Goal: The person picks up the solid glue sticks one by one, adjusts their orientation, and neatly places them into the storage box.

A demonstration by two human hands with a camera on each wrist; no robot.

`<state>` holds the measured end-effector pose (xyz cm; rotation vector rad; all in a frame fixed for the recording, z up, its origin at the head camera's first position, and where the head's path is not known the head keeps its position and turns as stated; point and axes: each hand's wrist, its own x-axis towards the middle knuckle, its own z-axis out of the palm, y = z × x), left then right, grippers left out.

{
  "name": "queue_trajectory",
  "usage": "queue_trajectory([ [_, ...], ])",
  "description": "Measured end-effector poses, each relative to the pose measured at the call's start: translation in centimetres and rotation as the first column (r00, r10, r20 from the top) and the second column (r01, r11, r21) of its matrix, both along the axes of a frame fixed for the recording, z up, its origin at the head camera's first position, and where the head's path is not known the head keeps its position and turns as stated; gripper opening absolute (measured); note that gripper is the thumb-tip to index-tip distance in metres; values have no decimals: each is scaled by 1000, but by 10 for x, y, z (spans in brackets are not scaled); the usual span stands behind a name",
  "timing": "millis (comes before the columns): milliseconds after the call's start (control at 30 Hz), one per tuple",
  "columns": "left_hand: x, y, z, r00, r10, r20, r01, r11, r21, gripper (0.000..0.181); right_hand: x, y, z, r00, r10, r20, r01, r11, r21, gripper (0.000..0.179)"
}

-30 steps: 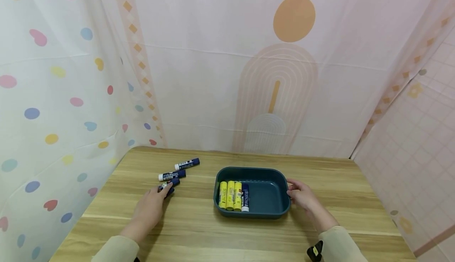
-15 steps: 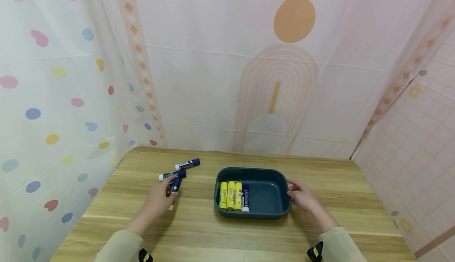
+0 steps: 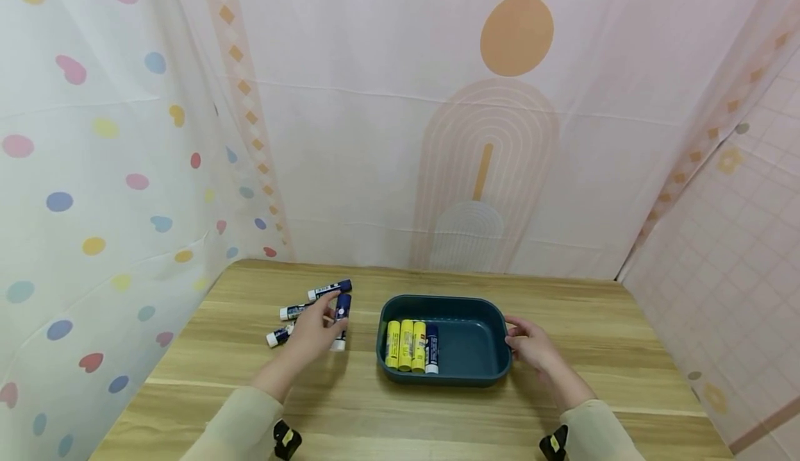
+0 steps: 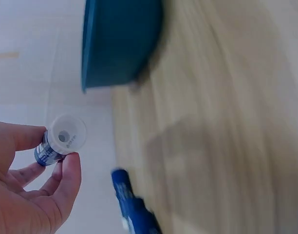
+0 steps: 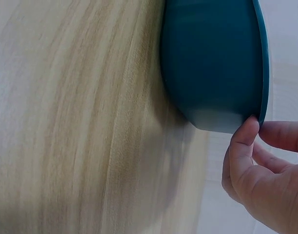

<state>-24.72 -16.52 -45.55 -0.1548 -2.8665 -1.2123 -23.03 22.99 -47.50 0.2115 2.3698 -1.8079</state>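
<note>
My left hand pinches a dark blue glue stick between thumb and fingers. In the left wrist view this glue stick is held above the table, its whitish end toward the camera. On the right, my right hand pinches the rim of a dark teal tray, as the right wrist view also shows. Several yellow glue sticks lie side by side at the tray's left end, with one blue glue stick beside them.
Left of the tray, more blue glue sticks lie on the wooden table: one at the back, one behind my left hand, one farther left. A patterned curtain hangs behind the table.
My left hand has taken a blue glue stick from the group and carried it right, toward the tray. Another glue stick beside it now shows uncovered. My right hand stays at the tray rim.
</note>
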Motion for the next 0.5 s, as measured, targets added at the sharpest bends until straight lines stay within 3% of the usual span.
queue_trajectory([
  [333, -7, 61, 7, 995, -19, 94, 3, 986, 168, 56, -1, -1, -1, 1000, -5, -4, 5, 1000, 1, 43],
  [500, -4, 86, 10, 996, -40, 85, 27, 989, 148, 56, -1, 0, -2, 1000, -7, -5, 7, 1000, -5, 42],
])
